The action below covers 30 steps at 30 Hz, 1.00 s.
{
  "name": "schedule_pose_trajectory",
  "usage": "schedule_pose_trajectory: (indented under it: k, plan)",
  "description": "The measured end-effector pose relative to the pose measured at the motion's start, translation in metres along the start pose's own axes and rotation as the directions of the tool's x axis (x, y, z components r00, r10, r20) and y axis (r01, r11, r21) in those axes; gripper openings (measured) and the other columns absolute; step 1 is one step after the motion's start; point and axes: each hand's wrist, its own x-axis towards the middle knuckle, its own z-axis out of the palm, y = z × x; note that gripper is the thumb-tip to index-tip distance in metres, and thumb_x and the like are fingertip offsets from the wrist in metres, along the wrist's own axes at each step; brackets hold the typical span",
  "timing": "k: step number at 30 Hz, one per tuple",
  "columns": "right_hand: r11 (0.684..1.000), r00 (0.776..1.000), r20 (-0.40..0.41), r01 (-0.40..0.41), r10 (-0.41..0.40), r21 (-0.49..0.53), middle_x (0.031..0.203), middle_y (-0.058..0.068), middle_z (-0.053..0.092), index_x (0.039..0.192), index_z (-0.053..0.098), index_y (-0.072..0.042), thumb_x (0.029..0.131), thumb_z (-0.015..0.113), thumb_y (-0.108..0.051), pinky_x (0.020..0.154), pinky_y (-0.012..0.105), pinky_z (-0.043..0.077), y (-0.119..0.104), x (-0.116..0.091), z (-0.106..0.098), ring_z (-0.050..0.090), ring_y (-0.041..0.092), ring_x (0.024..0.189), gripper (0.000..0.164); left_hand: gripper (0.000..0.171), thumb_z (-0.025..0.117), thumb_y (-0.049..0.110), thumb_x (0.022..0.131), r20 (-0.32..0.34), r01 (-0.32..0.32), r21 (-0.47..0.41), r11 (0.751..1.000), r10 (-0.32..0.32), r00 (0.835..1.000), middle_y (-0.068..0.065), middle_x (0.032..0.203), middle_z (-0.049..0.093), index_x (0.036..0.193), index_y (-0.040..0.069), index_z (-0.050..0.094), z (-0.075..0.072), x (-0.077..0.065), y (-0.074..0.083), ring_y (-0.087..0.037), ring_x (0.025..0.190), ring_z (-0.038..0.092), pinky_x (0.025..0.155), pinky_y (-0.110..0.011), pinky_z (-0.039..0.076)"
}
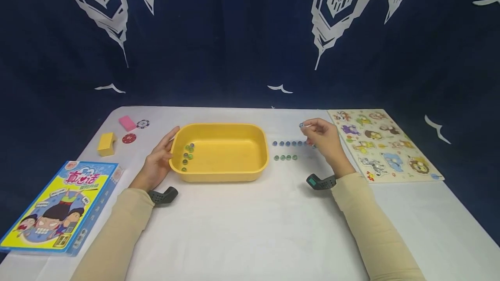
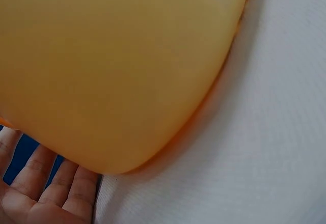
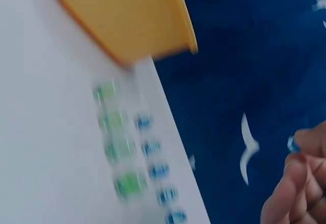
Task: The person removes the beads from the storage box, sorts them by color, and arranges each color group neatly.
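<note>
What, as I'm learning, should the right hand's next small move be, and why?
Probably lower the round blue glassy marble into line with the row of blue glassy marbles: the right hand pinches it, raised near that row, while round green glassy marbles form a separate row.

One yellow tray (image 1: 226, 155), four green marbles (image 1: 288, 157) outside, two round chips (image 1: 129, 138), one box (image 1: 58, 207), one board (image 1: 384, 147)
</note>
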Motion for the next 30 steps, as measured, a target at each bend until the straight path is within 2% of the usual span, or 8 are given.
schedule_pose_trajectory:
  k: [4,8,12,15,19,25,30]
  plan:
    - [0.980,0.988,-0.103,-0.131,0.116,-0.152,0.083,0.007,0.069,0.111,0.065,0.005,0.094,0.067,-0.019,0.056,0.020,0.054,0.011,0.000,-0.019,0.060,0.004,0.056,0.029,0.084,0.029,0.002,0.080,0.010,-0.007,-0.001,1.000,0.007,1.000,-0.011,0.166,0.015,0.161,0.020,0.016,0.000,-0.001,0.000,-0.026,0.152,0.014,0.122,-0.050,0.013]
    - [0.931,0.975,-0.122,-0.212,0.183,-0.296,0.093,0.020,0.067,0.112,0.066,0.004,0.095,0.065,-0.020,0.057,0.021,0.054,0.020,-0.002,-0.033,0.063,0.007,0.058,0.030,0.083,0.029,0.002,0.081,0.011,-0.008,0.000,1.000,0.008,1.000,-0.011,0.166,0.016,0.161,0.022,0.018,0.000,-0.002,0.001,-0.025,0.152,0.016,0.119,-0.037,0.024]
    - [0.879,0.973,-0.104,-0.229,0.204,-0.419,0.088,0.015,0.066,0.112,0.067,0.004,0.095,0.064,-0.017,0.054,0.022,0.051,0.028,-0.003,-0.040,0.063,0.009,0.059,0.027,0.083,0.028,0.002,0.081,0.013,-0.009,-0.001,1.000,0.009,1.000,-0.013,0.166,0.017,0.161,0.022,0.018,0.000,-0.002,0.001,-0.025,0.151,0.019,0.111,-0.025,0.035]
    - [0.838,0.972,-0.087,-0.232,0.218,-0.494,0.081,0.011,0.065,0.110,0.067,0.003,0.095,0.063,-0.016,0.052,0.024,0.047,0.034,-0.005,-0.042,0.061,0.011,0.058,0.025,0.084,0.028,0.002,0.080,0.017,-0.008,0.002,1.000,0.008,1.000,-0.013,0.166,0.016,0.161,0.021,0.017,0.000,-0.002,0.001,-0.025,0.151,0.018,0.109,-0.023,0.036]
    - [0.813,0.974,-0.078,-0.222,0.214,-0.538,0.076,0.010,0.066,0.108,0.068,0.003,0.094,0.063,-0.013,0.052,0.025,0.047,0.040,-0.005,-0.041,0.061,0.013,0.057,0.022,0.084,0.028,0.002,0.080,0.014,-0.003,0.012,1.000,0.003,1.000,-0.012,0.166,0.015,0.161,0.022,0.017,0.000,-0.002,0.001,-0.025,0.152,0.017,0.110,-0.023,0.035]
    - [0.799,0.978,-0.065,-0.200,0.199,-0.567,0.074,0.010,0.065,0.107,0.068,0.003,0.093,0.065,-0.011,0.053,0.025,0.047,0.044,-0.005,-0.039,0.059,0.014,0.058,0.020,0.083,0.027,0.001,0.081,0.012,-0.009,0.009,1.000,0.009,1.000,-0.012,0.166,0.015,0.161,0.020,0.016,-0.001,-0.003,0.000,-0.024,0.151,0.018,0.106,-0.019,0.038]
    - [0.799,0.973,-0.050,-0.215,0.227,-0.562,0.077,0.011,0.065,0.112,0.067,0.002,0.094,0.063,-0.010,0.054,0.026,0.047,0.044,-0.004,-0.041,0.058,0.014,0.060,0.022,0.083,0.028,0.002,0.080,0.012,-0.009,0.011,1.000,0.009,1.000,-0.011,0.166,0.018,0.161,0.021,0.017,0.000,-0.002,0.000,-0.023,0.150,0.022,0.105,-0.019,0.040]
